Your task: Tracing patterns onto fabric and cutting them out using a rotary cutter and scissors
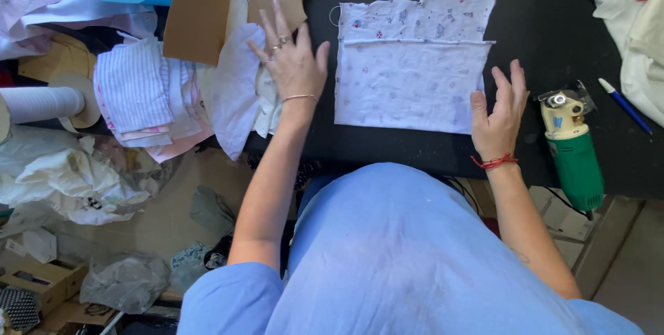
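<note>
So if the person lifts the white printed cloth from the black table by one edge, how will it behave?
The white printed cloth lies quite flat and thin, so it would probably hang limp and fold. It looks light for its size. It seems to be stacked layers, so the pieces may slide apart on the black table unless the right hand at its edge grips all.

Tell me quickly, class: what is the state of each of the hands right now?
Left hand: open, fingers spread, resting on the white cloth pile, holding nothing.
Right hand: open, flat at the printed fabric's right edge, holding nothing.
</note>
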